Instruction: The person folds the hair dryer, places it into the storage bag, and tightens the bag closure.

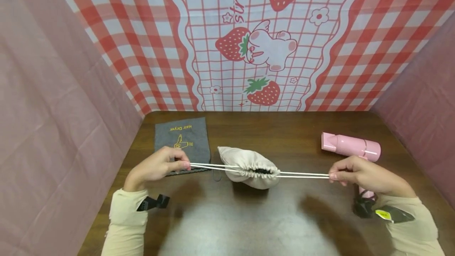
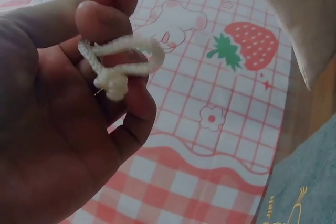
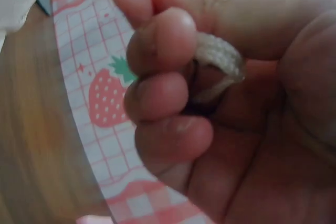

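A cream drawstring bag is held between the two hands, its mouth gathered, with a small dark gap in the middle. Its white cords stretch taut out to both sides. My left hand pinches one end between thumb and fingertips; in the left wrist view a knotted cord loop sticks out into the palm. On the other side my right hand pinches the opposite end, fingers curled, and a loop of cord shows inside them in the right wrist view. The bag's contents are hidden.
A grey pouch printed "Hair Dryer" lies at the left, partly behind the left hand. At the right a pink hair dryer rests on the brown wooden table, its handle partly covered by the right hand. A strawberry-patterned cloth hangs behind.
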Demonstrator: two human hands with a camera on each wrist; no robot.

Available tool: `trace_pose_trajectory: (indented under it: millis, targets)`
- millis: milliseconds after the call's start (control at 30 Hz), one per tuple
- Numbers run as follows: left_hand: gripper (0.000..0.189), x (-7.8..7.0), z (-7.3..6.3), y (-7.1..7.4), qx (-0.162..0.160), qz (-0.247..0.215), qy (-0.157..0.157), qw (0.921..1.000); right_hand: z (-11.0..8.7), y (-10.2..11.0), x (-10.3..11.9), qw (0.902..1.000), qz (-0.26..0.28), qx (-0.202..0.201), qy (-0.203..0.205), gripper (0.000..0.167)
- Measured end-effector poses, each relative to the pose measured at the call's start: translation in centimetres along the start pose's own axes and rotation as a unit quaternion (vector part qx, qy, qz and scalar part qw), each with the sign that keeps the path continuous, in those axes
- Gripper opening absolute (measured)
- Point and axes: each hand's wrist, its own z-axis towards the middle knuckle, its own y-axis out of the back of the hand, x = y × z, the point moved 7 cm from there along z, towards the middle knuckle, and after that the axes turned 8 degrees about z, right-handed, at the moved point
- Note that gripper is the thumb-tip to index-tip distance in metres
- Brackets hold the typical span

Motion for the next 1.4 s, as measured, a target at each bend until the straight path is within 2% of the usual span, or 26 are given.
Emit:
trace_pose_trajectory:
  millis: [100, 167, 200, 233, 300, 367, 433, 500, 567, 600, 667, 700, 733, 800, 833, 867, 900, 933, 1000, 1033, 1067, 1133, 1167, 1200, 1333, 1400]
  targets:
    - [0.014, 0.1, -0.2, 0.0, -0.015, -0.025, -0.003, 0.9996, -1.0, 0.6, -0.1, 0.9993, 0.018, -0.029, 0.018, 0.024]
    - [0.019, 0.2, 0.0, 0.0, -0.043, -0.07, -0.011, 0.9965, -1.1, 0.9, 0.1, 0.9957, 0.047, -0.066, 0.044, 0.028]
    - [0.022, 0.1, 0.1, 0.0, -0.063, -0.1, -0.021, 0.9928, -0.9, 1.0, 0.3, 0.992, 0.079, -0.077, 0.061, 0.03]
    - [0.024, 0.0, 0.3, -0.1, -0.079, -0.142, -0.036, 0.9861, -0.7, 1.1, 0.5, 0.9861, 0.112, -0.088, 0.084, 0.032]
    - [0.028, -0.3, 0.8, -0.4, -0.109, -0.232, -0.071, 0.9641, -0.2, 1.1, 1.0, 0.9676, 0.188, -0.107, 0.13, 0.035]
    - [0.031, -0.8, 1.4, -0.8, -0.124, -0.31, -0.101, 0.937, 0.5, 1.0, 1.8, 0.9401, 0.26, -0.106, 0.193, 0.038]
    - [0.032, -1.4, 2.1, -1.3, -0.127, -0.378, -0.124, 0.9086, 1.1, 1.0, 2.6, 0.9043, 0.33, -0.102, 0.251, 0.041]
    - [0.034, -2.1, 2.7, -1.6, -0.13, -0.426, -0.135, 0.8854, 1.9, 0.9, 3.4, 0.867, 0.391, -0.085, 0.297, 0.044]
    - [0.038, -3.0, 3.3, -1.9, -0.125, -0.468, -0.151, 0.8616, 2.8, 0.6, 4.0, 0.8297, 0.453, -0.066, 0.319, 0.048]
    - [0.041, -3.5, 3.6, -2.0, -0.119, -0.492, -0.162, 0.8469, 3.2, 0.3, 4.2, 0.8128, 0.479, -0.054, 0.327, 0.051]
    - [0.045, -4.4, 4.3, -2.3, -0.102, -0.544, -0.185, 0.8121, 4.0, -0.4, 4.7, 0.7749, 0.54, -0.021, 0.328, 0.056]
    - [0.045, -4.8, 4.5, -2.4, -0.09, -0.571, -0.198, 0.7917, 4.3, -0.8, 4.8, 0.7572, 0.564, -0.006, 0.329, 0.058]
    - [0.046, -5.2, 4.8, -2.6, -0.075, -0.603, -0.209, 0.766, 4.7, -1.2, 5.0, 0.7395, 0.588, 0.004, 0.328, 0.059]
    - [0.044, -5.8, 5.2, -2.8, -0.049, -0.653, -0.231, 0.7199, 5.1, -2.0, 5.2, 0.7075, 0.628, 0.027, 0.323, 0.057]
    - [0.043, -6.1, 5.4, -2.8, -0.037, -0.673, -0.239, 0.6985, 5.3, -2.3, 5.3, 0.6936, 0.645, 0.037, 0.318, 0.055]
    - [0.041, -6.2, 5.4, -2.8, -0.028, -0.691, -0.246, 0.6796, 5.4, -2.6, 5.4, 0.6852, 0.655, 0.042, 0.316, 0.053]
    - [0.04, -6.2, 5.4, -2.8, -0.02, -0.706, -0.25, 0.6627, 5.5, -2.8, 5.4, 0.6783, 0.663, 0.047, 0.313, 0.05]
    - [0.039, -6.1, 5.4, -2.7, -0.012, -0.717, -0.252, 0.6499, 5.6, -3.0, 5.3, 0.6715, 0.672, 0.051, 0.308, 0.049]
    - [0.037, -5.7, 5.2, -2.7, -0.002, -0.73, -0.244, 0.6383, 5.4, -3.4, 5.0, 0.6592, 0.69, 0.06, 0.292, 0.047]
    - [0.038, -5.4, 5.0, -2.7, 0.003, -0.737, -0.238, 0.6331, 5.1, -3.5, 4.8, 0.6584, 0.693, 0.06, 0.288, 0.048]
    - [0.038, -5.0, 4.6, -2.7, 0.008, -0.74, -0.233, 0.6315, 4.8, -3.6, 4.5, 0.6566, 0.696, 0.061, 0.284, 0.048]
    - [0.038, -4.4, 3.7, -2.9, 0.018, -0.736, -0.225, 0.6384, 3.9, -3.7, 4.1, 0.6592, 0.696, 0.062, 0.278, 0.049]
    - [0.038, -4.1, 3.3, -3.0, 0.022, -0.73, -0.221, 0.6467, 3.4, -3.8, 3.9, 0.6619, 0.695, 0.064, 0.274, 0.048]
    - [0.038, -3.9, 2.8, -3.2, 0.025, -0.721, -0.217, 0.6575, 2.9, -3.9, 3.8, 0.6688, 0.688, 0.067, 0.274, 0.046]
    - [0.039, -3.5, 1.7, -3.9, 0.034, -0.67, -0.199, 0.7147, 1.9, -4.1, 3.7, 0.708, 0.645, 0.086, 0.276, 0.039]
    - [0.039, -3.3, 1.4, -4.1, 0.033, -0.652, -0.191, 0.7332, 1.9, -4.3, 3.7, 0.7282, 0.619, 0.091, 0.28, 0.037]
